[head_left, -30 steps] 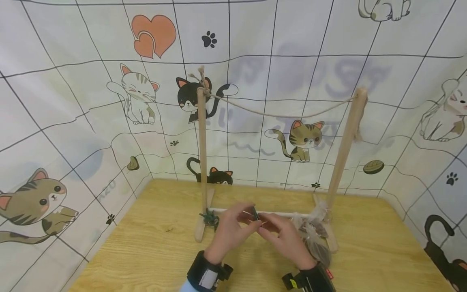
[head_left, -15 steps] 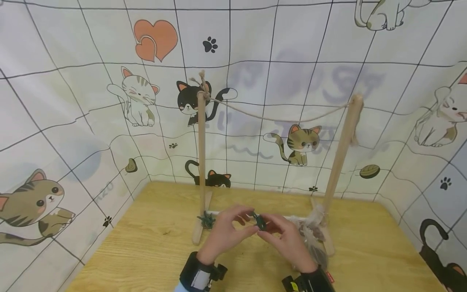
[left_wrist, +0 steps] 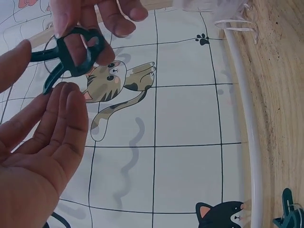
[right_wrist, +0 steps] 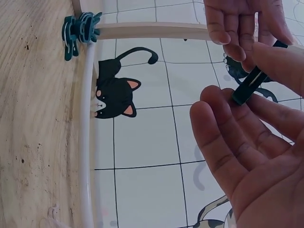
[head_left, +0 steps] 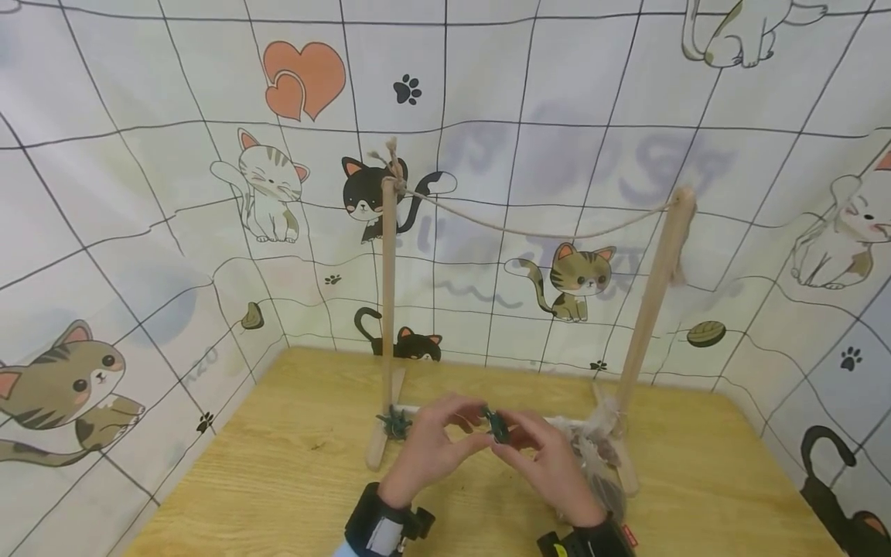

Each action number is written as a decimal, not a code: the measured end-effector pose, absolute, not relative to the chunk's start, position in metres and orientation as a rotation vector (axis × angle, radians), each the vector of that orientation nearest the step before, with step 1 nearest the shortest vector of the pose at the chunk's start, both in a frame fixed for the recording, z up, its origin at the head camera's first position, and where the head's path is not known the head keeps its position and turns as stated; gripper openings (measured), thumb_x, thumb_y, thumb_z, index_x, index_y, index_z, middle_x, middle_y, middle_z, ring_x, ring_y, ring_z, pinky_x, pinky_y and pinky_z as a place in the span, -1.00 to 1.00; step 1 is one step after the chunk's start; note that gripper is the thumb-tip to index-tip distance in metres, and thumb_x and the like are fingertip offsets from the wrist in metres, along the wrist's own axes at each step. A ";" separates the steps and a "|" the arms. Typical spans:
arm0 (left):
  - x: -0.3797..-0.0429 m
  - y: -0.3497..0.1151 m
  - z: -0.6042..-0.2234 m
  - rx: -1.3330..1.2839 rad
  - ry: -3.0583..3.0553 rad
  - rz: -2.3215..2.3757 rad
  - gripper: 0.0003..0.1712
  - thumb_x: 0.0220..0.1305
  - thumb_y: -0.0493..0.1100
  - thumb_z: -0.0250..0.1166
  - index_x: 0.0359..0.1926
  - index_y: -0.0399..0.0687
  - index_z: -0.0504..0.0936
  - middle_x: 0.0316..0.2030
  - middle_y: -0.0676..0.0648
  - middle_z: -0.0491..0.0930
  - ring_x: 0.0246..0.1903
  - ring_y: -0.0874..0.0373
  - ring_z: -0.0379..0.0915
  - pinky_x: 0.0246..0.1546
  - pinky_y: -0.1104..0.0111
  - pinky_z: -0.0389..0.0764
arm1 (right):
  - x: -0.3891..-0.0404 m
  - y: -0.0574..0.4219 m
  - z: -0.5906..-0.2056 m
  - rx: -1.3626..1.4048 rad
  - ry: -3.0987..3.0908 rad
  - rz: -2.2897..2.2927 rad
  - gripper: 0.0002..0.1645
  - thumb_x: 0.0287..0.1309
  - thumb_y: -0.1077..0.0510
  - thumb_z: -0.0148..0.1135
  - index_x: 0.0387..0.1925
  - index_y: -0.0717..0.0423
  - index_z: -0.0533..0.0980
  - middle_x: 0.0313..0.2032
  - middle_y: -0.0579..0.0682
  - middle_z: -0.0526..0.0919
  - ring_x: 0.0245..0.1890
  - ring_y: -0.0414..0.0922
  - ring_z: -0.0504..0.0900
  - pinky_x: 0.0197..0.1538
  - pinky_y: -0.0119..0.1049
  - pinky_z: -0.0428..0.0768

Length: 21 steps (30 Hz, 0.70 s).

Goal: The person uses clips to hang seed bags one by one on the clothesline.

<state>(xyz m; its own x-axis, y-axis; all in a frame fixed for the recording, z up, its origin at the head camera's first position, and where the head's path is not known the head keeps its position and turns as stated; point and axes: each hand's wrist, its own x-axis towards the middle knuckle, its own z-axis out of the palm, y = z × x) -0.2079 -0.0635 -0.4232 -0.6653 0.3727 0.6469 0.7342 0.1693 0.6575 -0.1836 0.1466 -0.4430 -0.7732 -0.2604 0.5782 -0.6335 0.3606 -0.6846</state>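
Note:
Near the front of the rope stand, both hands meet at a small dark green plastic clothes clip (head_left: 496, 425). My left hand (head_left: 433, 449) pinches the clip's two handle ends between thumb and fingertips, as the left wrist view shows. My right hand (head_left: 546, 456) holds the clip's rounded jaw end from the other side, its thumb and fingers on either face in the right wrist view. A thin wire spring (left_wrist: 49, 47) curves around the clip's middle. Behind the hands, the rope (head_left: 522, 230) sags between two wooden posts with nothing hanging on it.
Several more green clips (head_left: 395, 424) cluster at the stand's left foot. A crumpled clear plastic bag (head_left: 595, 449) with dark contents lies against the right foot. A white bar (right_wrist: 87, 133) joins the feet. A cat-print cloth (head_left: 473, 309) encloses the wooden table (head_left: 278, 464).
The clip has turned in the fingers, showing more of its broad side. Both hands stay close together. The head view has tilted up a little.

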 end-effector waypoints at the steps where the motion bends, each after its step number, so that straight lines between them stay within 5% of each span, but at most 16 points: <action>1: -0.208 -0.063 -0.423 -1.062 -2.099 -1.490 -0.56 0.17 -0.27 0.53 0.07 -0.22 0.66 -0.17 -0.16 0.72 -0.23 -0.02 0.69 -0.23 0.25 0.74 | -0.183 0.147 -0.442 0.782 -2.262 1.373 -0.46 0.20 0.30 0.45 0.23 0.21 0.57 -0.02 0.07 0.71 -0.24 -0.25 0.71 -0.25 -0.30 0.72; 7: -0.206 -0.061 -0.421 -1.028 -2.050 -1.435 -0.60 0.19 -0.31 0.49 0.05 -0.25 0.64 -0.21 -0.17 0.70 -0.25 -0.01 0.67 -0.20 0.24 0.74 | -0.177 0.163 -0.429 0.745 -2.261 1.215 -0.42 0.15 0.37 0.46 0.23 0.25 0.56 -0.05 0.13 0.70 -0.24 -0.15 0.71 -0.25 -0.28 0.72; 12: -0.207 -0.062 -0.423 -0.968 -2.058 -1.385 -0.62 0.19 -0.32 0.48 0.03 -0.23 0.64 -0.23 -0.14 0.70 -0.25 0.01 0.67 -0.16 0.24 0.72 | -0.173 0.195 -0.418 0.611 -2.308 1.157 -0.51 0.17 0.38 0.44 0.15 0.18 0.62 -0.09 0.06 0.70 -0.25 -0.30 0.62 -0.31 -0.35 0.64; 21: -0.208 -0.063 -0.425 -0.944 -2.057 -1.370 -0.65 0.19 -0.34 0.46 0.00 -0.25 0.64 -0.25 -0.17 0.69 -0.26 -0.01 0.67 -0.17 0.23 0.72 | -0.172 0.254 -0.418 0.461 -2.606 1.198 -0.57 0.22 0.18 0.47 0.11 0.15 0.64 -0.04 0.05 0.70 -0.26 -0.35 0.58 -0.27 -0.38 0.57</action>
